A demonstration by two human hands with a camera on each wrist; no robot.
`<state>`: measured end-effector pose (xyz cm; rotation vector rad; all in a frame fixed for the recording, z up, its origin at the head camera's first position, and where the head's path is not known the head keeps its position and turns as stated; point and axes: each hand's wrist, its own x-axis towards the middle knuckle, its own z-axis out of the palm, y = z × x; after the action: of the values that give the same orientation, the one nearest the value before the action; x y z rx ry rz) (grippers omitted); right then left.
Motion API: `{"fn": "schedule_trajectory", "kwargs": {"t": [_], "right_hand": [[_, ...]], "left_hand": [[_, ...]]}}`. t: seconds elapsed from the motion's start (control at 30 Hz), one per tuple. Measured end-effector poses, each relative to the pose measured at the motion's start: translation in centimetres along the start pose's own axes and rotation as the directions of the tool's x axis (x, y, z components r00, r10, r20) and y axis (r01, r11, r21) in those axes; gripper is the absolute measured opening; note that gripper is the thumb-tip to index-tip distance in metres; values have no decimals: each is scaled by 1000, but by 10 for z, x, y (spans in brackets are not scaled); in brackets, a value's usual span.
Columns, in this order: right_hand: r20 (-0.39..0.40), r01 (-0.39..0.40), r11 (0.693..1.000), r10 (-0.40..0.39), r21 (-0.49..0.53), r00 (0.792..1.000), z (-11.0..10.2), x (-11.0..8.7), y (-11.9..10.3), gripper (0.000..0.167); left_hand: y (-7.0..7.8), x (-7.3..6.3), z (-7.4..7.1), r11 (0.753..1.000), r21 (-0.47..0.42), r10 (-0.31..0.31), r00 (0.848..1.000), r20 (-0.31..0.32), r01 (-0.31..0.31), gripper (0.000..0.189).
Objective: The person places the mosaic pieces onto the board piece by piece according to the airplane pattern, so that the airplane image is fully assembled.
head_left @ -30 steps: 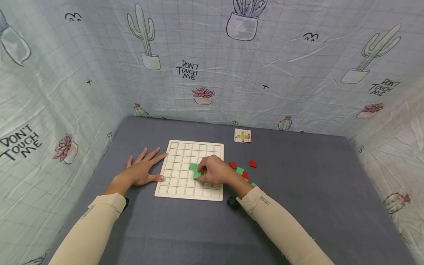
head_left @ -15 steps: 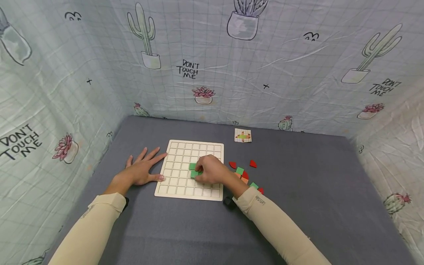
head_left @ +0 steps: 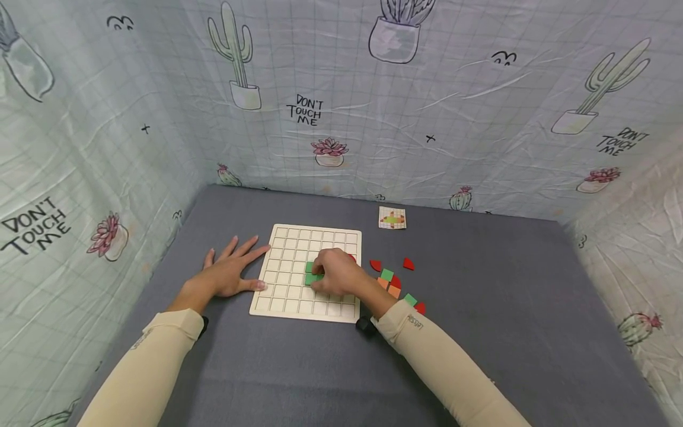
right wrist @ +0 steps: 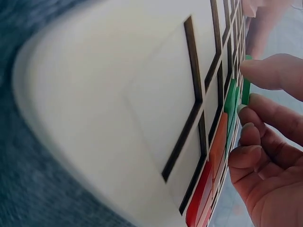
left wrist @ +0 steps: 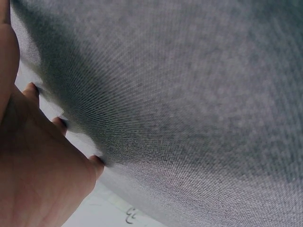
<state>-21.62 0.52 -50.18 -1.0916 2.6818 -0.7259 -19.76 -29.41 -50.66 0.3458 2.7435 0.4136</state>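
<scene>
My left hand (head_left: 226,276) lies spread on the table, its thumb and index fingertip at the left edge of a pale wooden grid board (head_left: 283,299). Over the board's middle, my right hand (head_left: 337,273) pinches a green square tile (right wrist: 246,85) between thumb and finger, tilted up from the surface in the right wrist view. Another green tile (head_left: 309,267) shows beside the fingertips in the head view. Green, orange (right wrist: 218,142) and red (right wrist: 199,194) pieces lie on the board, mostly hidden from the head view by the right hand.
Right of the board lie loose red (head_left: 408,264), green (head_left: 386,274) and orange (head_left: 394,291) pieces. A small pattern card (head_left: 392,217) rests behind them on the grey tabletop (head_left: 480,284). Cactus-print cloth (head_left: 341,118) surrounds the table's back and sides.
My right hand has shifted slightly left across the board, bringing the green tile below the other green one. My left hand has stayed in place.
</scene>
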Motion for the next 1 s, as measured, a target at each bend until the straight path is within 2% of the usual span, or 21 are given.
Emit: {"fn": "schedule_trajectory", "kwargs": {"t": [0.6, 1.0], "right_hand": [[25, -43, 998, 44, -51, 999, 3, 3, -5, 14], [-8, -52, 999, 52, -5, 999, 6, 4, -4, 17]], "left_hand": [[-1, 0, -1, 1000, 6, -3, 1000, 3, 3, 97], [-1, 1, -1, 1000, 6, -15, 1000, 12, 15, 98]]}}
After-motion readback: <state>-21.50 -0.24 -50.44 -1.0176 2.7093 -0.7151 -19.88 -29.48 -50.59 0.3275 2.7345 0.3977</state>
